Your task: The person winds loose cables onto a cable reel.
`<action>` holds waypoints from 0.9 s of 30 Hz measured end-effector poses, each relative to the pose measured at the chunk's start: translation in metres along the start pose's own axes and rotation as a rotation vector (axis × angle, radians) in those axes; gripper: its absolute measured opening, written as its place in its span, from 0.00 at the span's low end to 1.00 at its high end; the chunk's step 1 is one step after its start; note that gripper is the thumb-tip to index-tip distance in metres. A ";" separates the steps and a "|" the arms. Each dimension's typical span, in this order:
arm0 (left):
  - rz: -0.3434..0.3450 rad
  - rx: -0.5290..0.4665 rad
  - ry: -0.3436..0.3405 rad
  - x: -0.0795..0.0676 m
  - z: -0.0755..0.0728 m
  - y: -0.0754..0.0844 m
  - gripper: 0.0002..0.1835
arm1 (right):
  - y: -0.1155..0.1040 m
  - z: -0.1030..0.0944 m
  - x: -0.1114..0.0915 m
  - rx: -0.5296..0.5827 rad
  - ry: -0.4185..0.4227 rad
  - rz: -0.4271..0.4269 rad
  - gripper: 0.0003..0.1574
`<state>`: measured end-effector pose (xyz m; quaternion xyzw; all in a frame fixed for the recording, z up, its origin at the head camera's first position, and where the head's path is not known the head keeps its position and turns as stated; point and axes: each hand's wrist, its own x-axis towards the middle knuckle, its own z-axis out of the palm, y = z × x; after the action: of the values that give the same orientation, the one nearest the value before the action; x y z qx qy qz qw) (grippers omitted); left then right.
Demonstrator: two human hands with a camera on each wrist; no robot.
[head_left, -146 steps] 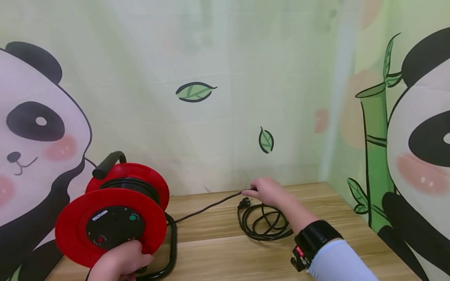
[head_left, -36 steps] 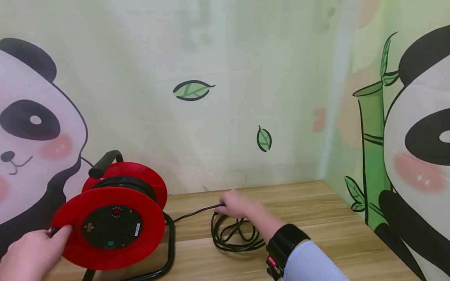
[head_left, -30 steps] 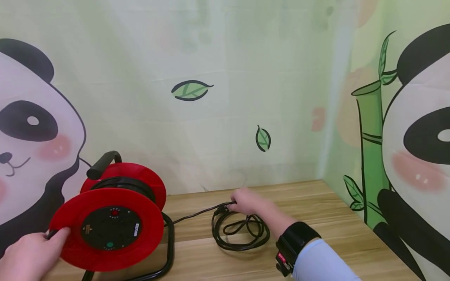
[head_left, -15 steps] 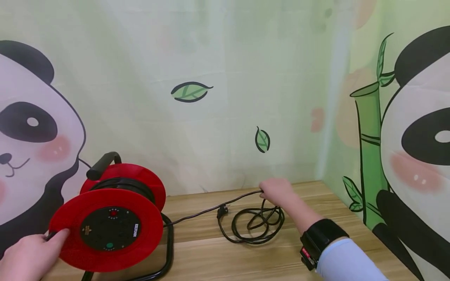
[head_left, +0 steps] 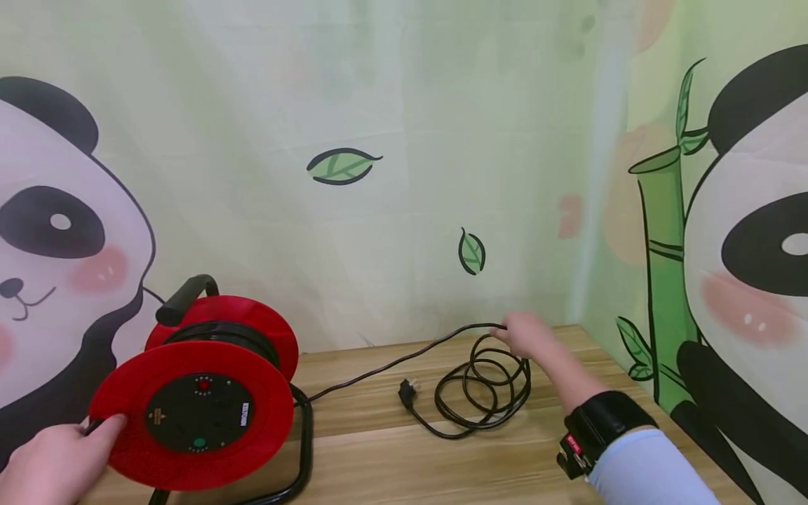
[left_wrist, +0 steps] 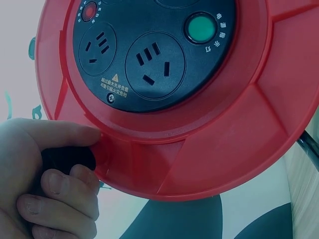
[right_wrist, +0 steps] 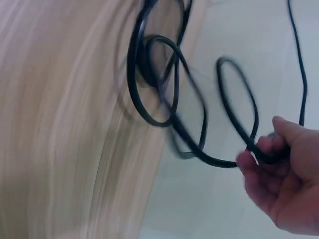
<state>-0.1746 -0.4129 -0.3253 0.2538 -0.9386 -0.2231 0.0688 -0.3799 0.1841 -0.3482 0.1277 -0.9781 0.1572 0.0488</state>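
Left hand point(head_left: 59, 459), fingers curled round a black crank knob point(left_wrist: 75, 158), red cable reel point(head_left: 196, 414) on the wooden table point(head_left: 372, 466), black cable point(head_left: 410, 356) rising past a plug point(head_left: 407, 393) and loose loops point(head_left: 451, 438), right hand point(head_left: 525, 335) pinching it, panda-print backdrop point(head_left: 404, 203) walling the back and right.

Bench point(head_left: 442, 470): lt. wood-grain top, grain approx. horiz.; far edge adjoins far wall covering point(head_left: 252, 105), pale green w/ faint creases. Far wall prints: horiz. leaf point(head_left: 344, 168), upright leaf point(head_left: 471, 252). Left: lg. blk./wht. panda print point(head_left: 69, 273). Right wall covering point(head_left: 656, 98): green bamboo print point(head_left: 665, 294), 2nd panda point(head_left: 732, 217). Far right corner: pale vert. band point(head_left: 606, 154). Illum.: soft, even.
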 end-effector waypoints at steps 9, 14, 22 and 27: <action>-0.013 0.019 -0.007 0.000 -0.001 0.002 0.31 | 0.025 -0.013 -0.009 0.534 -0.121 0.015 0.25; -0.006 0.010 0.006 -0.001 -0.002 0.002 0.32 | 0.037 -0.020 -0.014 0.794 -0.254 0.004 0.25; -0.003 0.006 0.008 -0.002 -0.004 0.003 0.32 | 0.043 -0.015 -0.012 0.707 -0.127 -0.026 0.33; 0.001 -0.003 0.011 -0.004 -0.004 0.003 0.32 | 0.042 -0.010 -0.011 0.651 -0.078 -0.056 0.33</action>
<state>-0.1714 -0.4097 -0.3199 0.2547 -0.9380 -0.2232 0.0743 -0.3798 0.2284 -0.3526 0.1691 -0.8738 0.4551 -0.0278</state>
